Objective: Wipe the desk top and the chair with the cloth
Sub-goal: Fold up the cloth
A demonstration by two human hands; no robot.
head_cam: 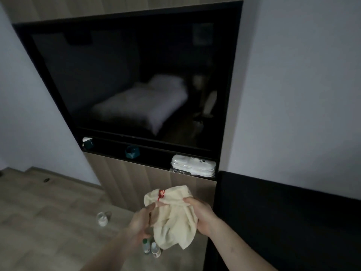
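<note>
Cream cloth (pixel 173 216) hangs bunched between both hands, clear of any surface. The left hand (pixel 139 222) and right hand (pixel 203 214) each pinch its top edge, probably to refold it before wiping.

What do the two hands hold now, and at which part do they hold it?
Both hold the cream cloth. The right hand grips its upper right edge; the left hand pinches its upper left part, below the red mark. The rest hangs down.

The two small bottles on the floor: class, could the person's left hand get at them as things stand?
Probably yes. The bottles stand just below the left hand, nothing between; but it pinches the cloth and must let go first.
</note>
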